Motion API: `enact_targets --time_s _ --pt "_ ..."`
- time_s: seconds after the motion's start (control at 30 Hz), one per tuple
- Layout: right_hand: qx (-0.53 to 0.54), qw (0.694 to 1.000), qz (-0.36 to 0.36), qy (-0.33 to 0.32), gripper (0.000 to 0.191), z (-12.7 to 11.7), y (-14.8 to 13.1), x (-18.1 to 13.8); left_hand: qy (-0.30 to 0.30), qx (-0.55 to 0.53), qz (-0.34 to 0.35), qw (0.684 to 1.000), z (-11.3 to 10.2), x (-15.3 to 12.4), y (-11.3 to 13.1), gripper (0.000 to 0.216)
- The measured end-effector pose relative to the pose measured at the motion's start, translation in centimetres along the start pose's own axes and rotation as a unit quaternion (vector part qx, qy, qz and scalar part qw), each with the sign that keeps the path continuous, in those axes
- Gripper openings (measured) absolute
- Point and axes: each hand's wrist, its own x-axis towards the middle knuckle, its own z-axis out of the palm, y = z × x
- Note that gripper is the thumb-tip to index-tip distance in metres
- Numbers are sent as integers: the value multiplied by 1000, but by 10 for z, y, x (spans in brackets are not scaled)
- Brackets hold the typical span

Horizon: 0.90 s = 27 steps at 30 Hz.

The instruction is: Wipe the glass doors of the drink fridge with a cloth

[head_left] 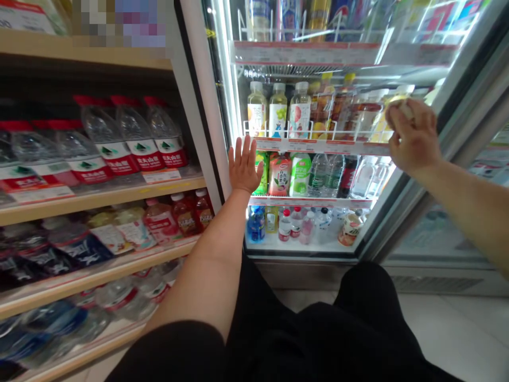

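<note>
My left hand (245, 167) lies flat with its fingers stretched out against the glass door (278, 225) of a lit drinks fridge, near the door's left side. It holds nothing. Farther right and higher, my right hand (417, 132) is closed around a small, bunched beige cloth (400, 114) at the glass. The fingers cover part of the cloth, and blur hides its edges. Behind the glass, near my left hand, stand a pink-red bottle (279, 175) and a green-and-white bottle (301, 175). Pale tea bottles (300, 111) occupy the shelf above.
On the left, wooden shelves (99, 199) carry red-capped water bottles (139, 143) and other drinks. A metal door frame (433, 132) runs down beside my right arm, with another glass door beyond it. My black-clothed knees (369, 292) are close to the fridge base over a tiled floor (461, 329).
</note>
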Motion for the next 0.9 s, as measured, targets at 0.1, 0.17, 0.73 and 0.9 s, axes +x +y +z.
enact_targets --time_s 0.1,0.17,0.73,0.9 --pt "1 998 -45 -42 56 0 8 -7 -1 7 3 1000 0 0 0 70" --pt "7 996 -67 -64 55 0 16 -9 -2 6 1 1000 1 0 -1 70" --pt "39 985 168 2 80 -3 43 -56 -11 -10 -23 1000 -2 2 3 73" --pt "62 995 -12 -80 62 -10 34 -56 -13 -8 -26 1000 -1 2 2 74"
